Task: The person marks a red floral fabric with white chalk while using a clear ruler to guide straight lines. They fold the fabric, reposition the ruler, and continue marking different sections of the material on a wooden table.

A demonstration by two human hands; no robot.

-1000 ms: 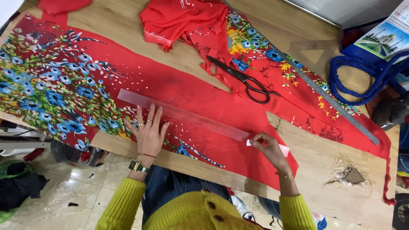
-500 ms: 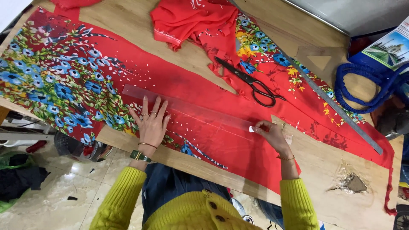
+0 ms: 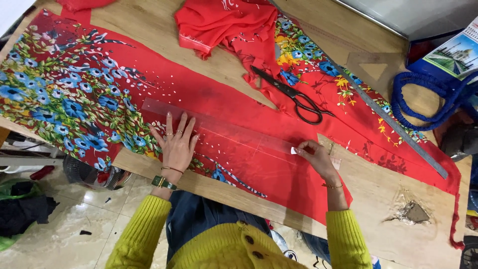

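Red floral cloth [image 3: 89, 99] covers the wooden table [image 3: 378, 199] above a tiled floor [image 3: 74, 234].

Red fabric [image 3: 239, 99] with blue flowers and green leaves, black scissors [image 3: 294, 95], blue cord [image 3: 423, 99], yellow sleeves [image 3: 343, 239].

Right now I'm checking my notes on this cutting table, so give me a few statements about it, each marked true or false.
1. The left hand lies flat on the clear ruler. True.
2. The right hand holds the scissors. False: the scissors lie untouched on the red floral fabric; the hand pinches a small white piece of chalk.
3. A long metal ruler lies on the right. True.
4. The blue cord lies across the clear ruler. False: it sits at the far right edge.
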